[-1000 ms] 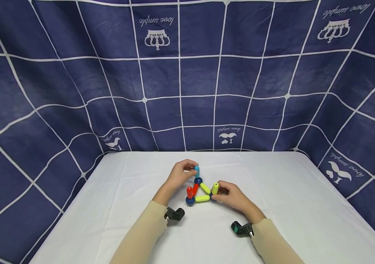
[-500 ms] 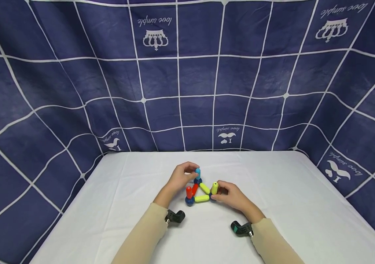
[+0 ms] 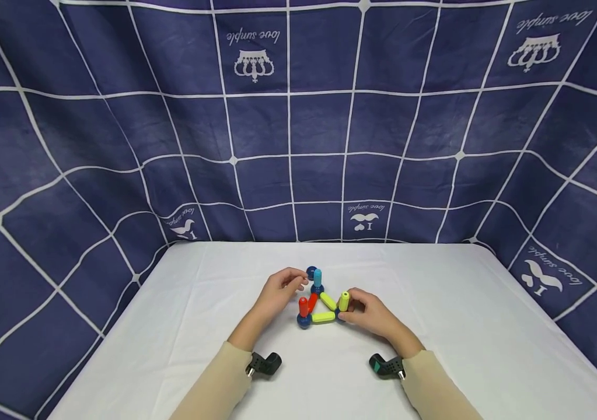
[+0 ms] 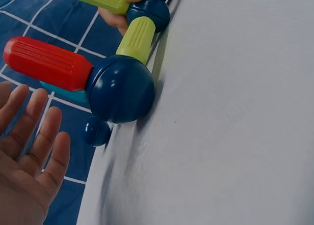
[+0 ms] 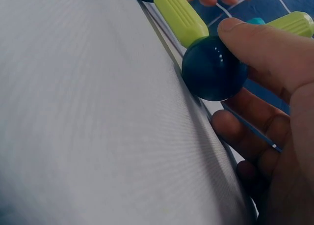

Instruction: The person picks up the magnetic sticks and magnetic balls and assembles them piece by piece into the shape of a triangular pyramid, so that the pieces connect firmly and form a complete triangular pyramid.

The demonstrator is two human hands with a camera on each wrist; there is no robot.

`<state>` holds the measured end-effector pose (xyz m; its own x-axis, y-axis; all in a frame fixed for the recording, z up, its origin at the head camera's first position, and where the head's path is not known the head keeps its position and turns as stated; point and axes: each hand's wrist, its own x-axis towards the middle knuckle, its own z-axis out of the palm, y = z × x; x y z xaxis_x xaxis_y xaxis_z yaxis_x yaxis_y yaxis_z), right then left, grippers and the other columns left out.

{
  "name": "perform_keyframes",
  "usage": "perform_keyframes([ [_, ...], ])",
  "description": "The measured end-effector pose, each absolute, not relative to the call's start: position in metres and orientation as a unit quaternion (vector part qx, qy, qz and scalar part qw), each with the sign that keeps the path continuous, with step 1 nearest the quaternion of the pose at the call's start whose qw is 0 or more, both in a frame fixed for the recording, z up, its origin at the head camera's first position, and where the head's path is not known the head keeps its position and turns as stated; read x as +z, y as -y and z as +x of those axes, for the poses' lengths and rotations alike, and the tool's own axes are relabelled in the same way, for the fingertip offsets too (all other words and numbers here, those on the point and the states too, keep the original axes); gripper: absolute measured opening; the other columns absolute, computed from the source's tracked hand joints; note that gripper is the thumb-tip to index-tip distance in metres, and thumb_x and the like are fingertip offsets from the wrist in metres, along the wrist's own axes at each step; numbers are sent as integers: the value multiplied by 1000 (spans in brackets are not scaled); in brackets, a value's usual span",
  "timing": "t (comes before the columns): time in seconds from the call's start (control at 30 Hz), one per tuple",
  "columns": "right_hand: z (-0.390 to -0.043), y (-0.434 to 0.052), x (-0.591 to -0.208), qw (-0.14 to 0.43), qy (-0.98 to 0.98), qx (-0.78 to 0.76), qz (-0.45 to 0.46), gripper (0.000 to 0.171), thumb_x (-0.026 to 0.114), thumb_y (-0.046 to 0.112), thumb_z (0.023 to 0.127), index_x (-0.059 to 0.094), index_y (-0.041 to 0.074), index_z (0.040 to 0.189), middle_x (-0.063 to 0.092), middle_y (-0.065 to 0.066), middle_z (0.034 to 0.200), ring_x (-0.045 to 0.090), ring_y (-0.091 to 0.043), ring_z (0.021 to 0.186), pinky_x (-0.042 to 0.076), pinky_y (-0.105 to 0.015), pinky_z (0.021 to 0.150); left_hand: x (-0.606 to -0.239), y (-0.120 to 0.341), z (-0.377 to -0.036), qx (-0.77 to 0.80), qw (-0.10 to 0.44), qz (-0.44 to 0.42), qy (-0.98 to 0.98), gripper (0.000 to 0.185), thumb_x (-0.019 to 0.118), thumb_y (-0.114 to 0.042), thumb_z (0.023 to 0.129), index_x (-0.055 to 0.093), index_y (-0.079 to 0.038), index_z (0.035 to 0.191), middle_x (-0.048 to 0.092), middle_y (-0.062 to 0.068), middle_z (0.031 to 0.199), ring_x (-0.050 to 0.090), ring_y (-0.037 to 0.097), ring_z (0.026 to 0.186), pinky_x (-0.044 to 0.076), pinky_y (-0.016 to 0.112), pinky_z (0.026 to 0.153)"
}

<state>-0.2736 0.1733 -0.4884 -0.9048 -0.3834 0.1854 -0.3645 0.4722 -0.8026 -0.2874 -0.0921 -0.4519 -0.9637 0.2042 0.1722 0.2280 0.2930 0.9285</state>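
Note:
A toy frame of coloured rods [image 3: 323, 317] and dark blue balls lies mid-table as a flat triangle. From its corners stand a red rod [image 3: 303, 305], a teal rod [image 3: 317, 277] and a yellow-green rod [image 3: 344, 300]. My left hand [image 3: 279, 291] hovers just left of the teal rod with fingers relaxed [image 4: 29, 156], holding nothing. A loose blue ball [image 3: 311, 272] [image 4: 96, 131] lies behind the frame. My right hand [image 3: 369, 312] grips the right corner ball [image 5: 214, 68], thumb [image 5: 265, 43] on top and fingers curled beneath.
The white table [image 3: 461, 326] runs out to the navy grid-patterned cloth [image 3: 298, 116] that hangs behind and at both sides. Black wrist cameras [image 3: 264, 364] [image 3: 386, 366] sit on both beige sleeves near the front.
My left hand has let go of the top of the teal rod and drawn back to the left. A loose blue ball now shows behind that rod. The right hand has stayed put.

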Motion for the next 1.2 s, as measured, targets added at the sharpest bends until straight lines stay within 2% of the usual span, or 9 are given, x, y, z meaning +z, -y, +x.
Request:
perform_keyframes([
  [0.13, -273, -172, -487, 16, -859, -463, -218, 22, 81, 26, 83, 64, 18, 93, 62, 0, 90, 54, -13, 81, 45, -24, 73, -453, 98, -277, -590, -4, -130, 796, 29, 56, -30, 102, 67, -8, 118, 73, 8, 108, 66, 13, 91, 57, 40, 86],
  [0.23, -272, -171, -487, 12, -857, -466, -220, 22, 82, 25, 82, 64, 17, 93, 62, 0, 89, 54, -12, 80, 45, -23, 71, -458, 102, -270, -595, -23, -142, 791, 32, 58, -31, 102, 65, -7, 123, 72, 8, 113, 64, 12, 91, 56, 35, 84],
  [0.4, -271, -170, -489, 7, -855, -473, -213, 24, 82, 26, 82, 64, 17, 93, 63, -1, 88, 54, -12, 79, 46, -23, 71, -466, 105, -262, -587, -45, -171, 790, 35, 66, -25, 96, 63, -10, 128, 68, 7, 123, 61, 18, 106, 50, 30, 91],
  [0.5, -271, -170, -489, 8, -859, -467, -209, 23, 82, 27, 82, 65, 18, 94, 63, 0, 90, 55, -12, 80, 46, -23, 72, -472, 107, -260, -587, -61, -174, 789, 39, 71, -23, 93, 62, -12, 129, 66, 7, 124, 60, 20, 110, 49, 30, 94],
  [0.7, -269, -172, -484, 12, -845, -485, -226, 18, 74, 18, 88, 68, 15, 104, 65, -3, 101, 56, -14, 87, 47, -24, 77, -479, 110, -260, -606, -67, -161, 776, 33, 72, -14, 91, 55, -6, 118, 68, 10, 119, 61, 19, 109, 49, 23, 89],
  [0.9, -268, -170, -481, 7, -844, -491, -217, 21, 70, 11, 87, 63, 15, 107, 61, -3, 94, 54, -13, 84, 46, -24, 74, -481, 109, -260, -600, -57, -168, 780, 21, 72, -12, 90, 56, -5, 103, 71, 9, 114, 63, 17, 105, 49, 27, 90],
  [1.2, -267, -165, -479, -9, -846, -490, -210, 22, 74, 11, 87, 64, 16, 106, 61, -1, 90, 54, -13, 80, 47, -23, 71, -481, 106, -259, -577, -24, -186, 795, 18, 72, -14, 91, 58, -9, 102, 71, 7, 107, 64, 15, 102, 51, 24, 85],
])
